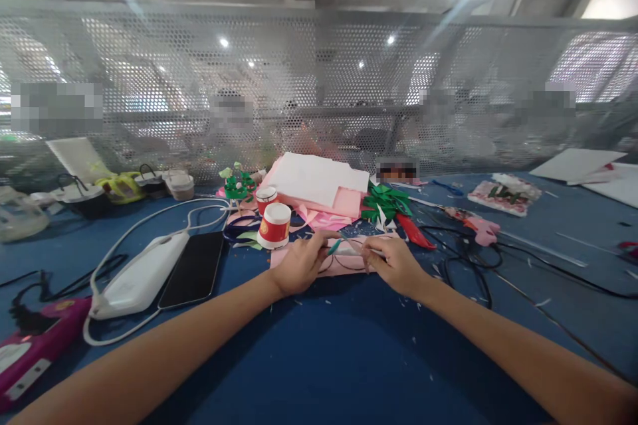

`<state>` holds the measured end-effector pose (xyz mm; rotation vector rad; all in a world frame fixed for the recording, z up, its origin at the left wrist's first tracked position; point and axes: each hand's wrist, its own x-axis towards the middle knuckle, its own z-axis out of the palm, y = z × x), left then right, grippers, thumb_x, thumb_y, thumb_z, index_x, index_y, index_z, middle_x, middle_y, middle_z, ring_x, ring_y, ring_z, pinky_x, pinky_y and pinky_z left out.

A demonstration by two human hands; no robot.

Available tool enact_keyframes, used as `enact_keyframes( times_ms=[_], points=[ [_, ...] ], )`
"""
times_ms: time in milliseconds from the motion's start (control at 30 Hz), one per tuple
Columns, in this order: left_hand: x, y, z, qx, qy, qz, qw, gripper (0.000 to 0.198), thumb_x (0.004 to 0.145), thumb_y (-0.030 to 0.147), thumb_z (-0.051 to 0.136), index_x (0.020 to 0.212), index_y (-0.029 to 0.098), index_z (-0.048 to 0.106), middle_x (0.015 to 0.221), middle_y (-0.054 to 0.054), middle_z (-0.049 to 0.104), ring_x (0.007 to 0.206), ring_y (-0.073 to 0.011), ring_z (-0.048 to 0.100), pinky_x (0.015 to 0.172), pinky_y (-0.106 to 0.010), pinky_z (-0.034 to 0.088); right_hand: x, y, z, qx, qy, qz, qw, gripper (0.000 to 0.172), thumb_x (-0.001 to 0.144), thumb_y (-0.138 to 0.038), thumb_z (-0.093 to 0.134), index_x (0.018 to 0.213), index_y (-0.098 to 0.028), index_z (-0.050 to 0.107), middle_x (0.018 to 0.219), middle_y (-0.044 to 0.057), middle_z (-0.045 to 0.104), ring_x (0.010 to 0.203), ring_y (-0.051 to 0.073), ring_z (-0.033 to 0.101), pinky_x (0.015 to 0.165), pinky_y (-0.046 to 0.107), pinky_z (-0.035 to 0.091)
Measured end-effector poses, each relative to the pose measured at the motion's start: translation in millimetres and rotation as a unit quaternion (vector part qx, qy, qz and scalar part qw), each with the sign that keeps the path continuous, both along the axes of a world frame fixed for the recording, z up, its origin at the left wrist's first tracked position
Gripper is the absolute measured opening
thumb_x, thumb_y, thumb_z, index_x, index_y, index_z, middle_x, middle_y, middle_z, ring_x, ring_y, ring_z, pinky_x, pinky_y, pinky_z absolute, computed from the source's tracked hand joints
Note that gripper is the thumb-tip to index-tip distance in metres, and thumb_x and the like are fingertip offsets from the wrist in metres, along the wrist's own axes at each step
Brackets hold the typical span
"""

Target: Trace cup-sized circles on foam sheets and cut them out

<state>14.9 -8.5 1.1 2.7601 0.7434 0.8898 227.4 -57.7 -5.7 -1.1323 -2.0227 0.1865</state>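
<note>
Both my hands meet over a pink sheet of paper (343,265) lying on the blue table (349,358). My left hand (299,264) is closed in a pinch on a thin green-tipped piece (335,247), perhaps a wire or ribbon strip. My right hand (393,264) is closed too, pinching the other end of the same thin piece just above the pink sheet. Thin dark wire loops lie on the sheet between the hands.
A red-and-white tape roll (274,226) and a second one (266,198) stand left of the hands. A black phone (194,269) and a white power bank (142,275) lie further left; a pink box (319,186), a green ribbon bow (386,202) and black cables (468,255) lie behind and right.
</note>
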Motion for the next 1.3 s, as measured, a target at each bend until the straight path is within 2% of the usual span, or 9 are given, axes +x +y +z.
enact_keyframes(
  times_ms=[333, 567, 700, 800, 933, 1033, 1167, 1233, 1300],
  points=[
    [-5, -6, 1.7, 0.065, -0.045, -0.105, 0.991, 0.032, 0.087, 0.016, 0.030, 0.116, 0.016, 0.042, 0.070, -0.001, 0.059, 0.060, -0.0127, 0.055, 0.059, -0.023, 0.042, -10, -16, -7.7, 0.083, -0.043, -0.017, 0.995, 0.031, 0.089, -0.030, 0.040, 0.062, -0.017, 0.049, 0.048, -0.001, 0.049, 0.044, 0.010, 0.046, 0.048, 0.022, 0.029],
    [10, -7, -6.5, 0.014, -0.021, 0.003, 1.000, 0.038, 0.089, 0.020, 0.027, 0.127, 0.013, 0.027, 0.090, -0.008, 0.062, 0.073, -0.0160, 0.060, 0.065, -0.029, 0.046, 16, 3, 4.8, 0.100, -0.105, -0.035, 0.989, 0.035, 0.089, -0.037, 0.039, 0.064, -0.017, 0.052, 0.051, 0.000, 0.050, 0.044, 0.010, 0.045, 0.047, 0.022, 0.028],
    [18, -5, -9.4, 0.035, 0.009, 0.089, 0.995, 0.078, 0.080, 0.053, 0.045, 0.136, 0.008, 0.012, 0.125, -0.023, 0.046, 0.117, -0.0314, 0.046, 0.093, -0.047, 0.039, 39, 25, 0.4, 0.101, -0.095, -0.172, 0.975, 0.034, 0.088, -0.040, 0.038, 0.073, -0.016, 0.057, 0.056, 0.003, 0.056, 0.048, 0.014, 0.049, 0.049, 0.024, 0.031],
    [17, -7, -9.7, -0.017, 0.122, 0.080, 0.989, 0.099, 0.069, 0.068, 0.048, 0.139, 0.009, 0.010, 0.136, -0.026, 0.036, 0.127, -0.0381, 0.034, 0.100, -0.054, 0.030, 49, 39, -9.0, 0.064, -0.102, -0.282, 0.952, 0.027, 0.088, -0.031, 0.037, 0.096, -0.014, 0.057, 0.072, 0.009, 0.062, 0.062, 0.021, 0.056, 0.054, 0.028, 0.036],
    [14, -9, -10.5, -0.045, 0.189, 0.037, 0.980, 0.091, 0.072, 0.070, 0.041, 0.140, 0.016, 0.013, 0.141, -0.022, 0.032, 0.129, -0.0347, 0.032, 0.100, -0.053, 0.029, 54, 50, -22.9, 0.104, -0.154, -0.275, 0.943, 0.035, 0.086, -0.023, 0.037, 0.117, -0.011, 0.048, 0.098, 0.016, 0.055, 0.090, 0.027, 0.051, 0.075, 0.037, 0.041],
    [14, -8, -5.1, 0.031, 0.188, 0.042, 0.981, 0.068, 0.081, 0.057, 0.040, 0.134, 0.015, 0.028, 0.132, -0.019, 0.046, 0.122, -0.0295, 0.042, 0.098, -0.048, 0.034, 54, 53, -29.9, 0.110, -0.210, -0.269, 0.933, 0.039, 0.084, -0.023, 0.041, 0.122, -0.013, 0.048, 0.101, 0.016, 0.049, 0.096, 0.029, 0.044, 0.083, 0.042, 0.038],
    [10, -1, 20.8, 0.198, 0.157, 0.135, 0.958, 0.045, 0.083, 0.042, 0.046, 0.118, 0.013, 0.047, 0.124, -0.017, 0.050, 0.124, -0.0320, 0.036, 0.103, -0.049, 0.026, 54, 50, -31.4, 0.090, -0.223, -0.286, 0.928, 0.037, 0.082, -0.028, 0.047, 0.116, -0.017, 0.055, 0.106, 0.014, 0.046, 0.095, 0.029, 0.041, 0.079, 0.041, 0.038],
    [2, 4, 39.0, 0.221, 0.133, 0.224, 0.940, 0.042, 0.082, 0.036, 0.048, 0.119, 0.015, 0.045, 0.129, -0.016, 0.046, 0.123, -0.0325, 0.036, 0.102, -0.049, 0.027, 53, 49, -30.2, 0.086, -0.220, -0.287, 0.928, 0.036, 0.081, -0.031, 0.050, 0.113, -0.017, 0.057, 0.106, 0.014, 0.047, 0.094, 0.028, 0.040, 0.079, 0.040, 0.038],
    [-8, 11, 55.9, 0.187, 0.142, 0.324, 0.916, 0.059, 0.074, 0.038, 0.059, 0.124, 0.012, 0.040, 0.127, -0.020, 0.046, 0.119, -0.0382, 0.039, 0.094, -0.052, 0.034, 51, 47, -28.9, 0.077, -0.221, -0.293, 0.927, 0.037, 0.078, -0.034, 0.054, 0.112, -0.018, 0.058, 0.104, 0.013, 0.048, 0.094, 0.029, 0.040, 0.078, 0.040, 0.038]
  ],
)
